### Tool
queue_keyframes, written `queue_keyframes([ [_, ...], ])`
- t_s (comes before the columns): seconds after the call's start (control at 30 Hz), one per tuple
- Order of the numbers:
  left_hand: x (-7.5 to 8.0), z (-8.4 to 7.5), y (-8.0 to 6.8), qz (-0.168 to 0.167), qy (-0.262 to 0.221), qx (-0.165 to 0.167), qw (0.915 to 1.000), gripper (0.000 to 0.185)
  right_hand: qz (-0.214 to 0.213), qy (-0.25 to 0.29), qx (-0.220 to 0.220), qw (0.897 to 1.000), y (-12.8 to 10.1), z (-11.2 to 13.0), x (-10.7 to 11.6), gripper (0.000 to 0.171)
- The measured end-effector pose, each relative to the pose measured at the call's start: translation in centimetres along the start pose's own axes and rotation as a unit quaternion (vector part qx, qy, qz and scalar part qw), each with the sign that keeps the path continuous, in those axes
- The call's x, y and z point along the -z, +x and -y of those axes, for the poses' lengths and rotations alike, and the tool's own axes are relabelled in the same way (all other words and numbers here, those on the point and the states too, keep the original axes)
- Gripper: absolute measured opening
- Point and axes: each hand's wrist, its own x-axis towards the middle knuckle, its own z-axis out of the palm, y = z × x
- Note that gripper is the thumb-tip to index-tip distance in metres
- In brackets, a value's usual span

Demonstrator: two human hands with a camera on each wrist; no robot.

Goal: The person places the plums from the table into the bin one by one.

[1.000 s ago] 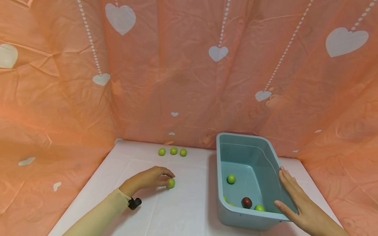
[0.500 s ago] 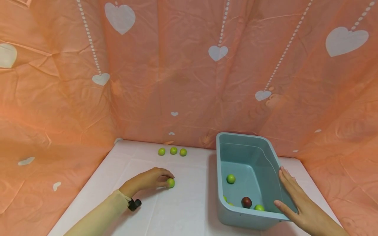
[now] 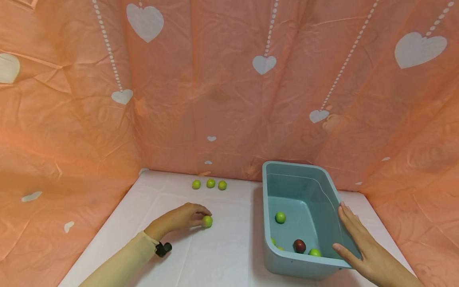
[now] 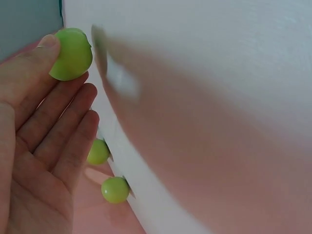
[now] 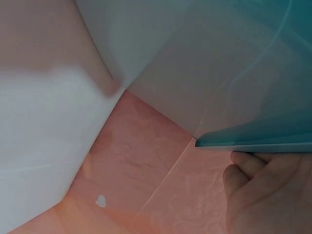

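Your left hand (image 3: 179, 218) is down on the white table (image 3: 215, 255), fingertips pinched on a small green fruit (image 3: 207, 221) just left of the blue-grey tub (image 3: 267, 223). The left wrist view confirms it: thumb and fingertips are closed on that green fruit (image 4: 71, 53), which sits low on the table, not yet lifted clear as far as I can judge.

Your right hand (image 3: 362, 243) lies flat along the tub's right rim, fingers straight, steadying it rather than gripping. In the right wrist view, only the heel of that hand (image 5: 268, 195) and the tub's edge (image 5: 253, 141) show.

Now the tally. Inside the tub: one green fruit (image 3: 280, 217) toward the middle, another (image 3: 314, 252) at the near wall, a dark red fruit (image 3: 299, 246) beside it, and slivers of green at the near-left corner, hard to count. Still out on the table: three green fruits (image 3: 210, 183) in a row at the far edge by the pink heart-print backdrop (image 3: 229, 79), well apart from your hand.

So, by my reading, several are in, one is in your fingers, and three are waiting.
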Motion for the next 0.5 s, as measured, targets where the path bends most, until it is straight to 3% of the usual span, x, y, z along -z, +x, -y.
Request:
queue_keyframes([
  [0.3,0.5,-0.6,1.0,-0.013,0.0,-0.029,0.9995,0.033,-0.021,-0.004,0.034,0.999,0.1,0.0,0.0,0.099],
  [0.5,0.8,-1.2,1.7,-0.015,-0.008,-0.034,0.9993,0.034,-0.006,0.003,0.013,1.0,0.0,0.0,0.1,0.098],
])
